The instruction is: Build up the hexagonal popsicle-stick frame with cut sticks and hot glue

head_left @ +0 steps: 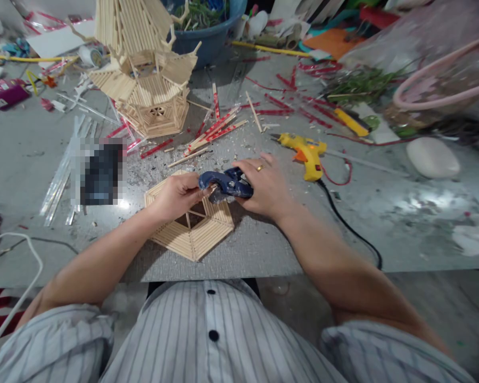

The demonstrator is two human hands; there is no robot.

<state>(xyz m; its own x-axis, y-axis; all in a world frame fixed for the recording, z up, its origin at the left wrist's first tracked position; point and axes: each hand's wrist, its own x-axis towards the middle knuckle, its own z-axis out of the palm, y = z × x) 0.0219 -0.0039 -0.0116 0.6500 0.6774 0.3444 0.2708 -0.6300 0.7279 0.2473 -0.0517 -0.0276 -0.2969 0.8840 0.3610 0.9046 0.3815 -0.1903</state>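
My right hand (pixel 261 183) is wrapped round a blue hand cutter (pixel 227 182), its curved jaw pointing left. My left hand (pixel 178 196) is closed in a pinch on a thin wooden stick (pixel 211 190), most of it hidden by the fingers, with its end at the cutter's jaw. Below both hands, a flat polygonal frame of bamboo sticks (pixel 195 239) lies on the table, with an open centre crossed by spokes. Part of the frame is covered by my left hand.
A tiered stick model (pixel 155 101) stands at the back beside a blue tub (pixel 207 45). Red-wrapped sticks (pixel 215 133) lie ahead. A yellow glue gun (pixel 307 151) with a black cord is right of my hands; clear glue sticks (pixel 66 170) lie left, near a blurred dark object (pixel 101 173).
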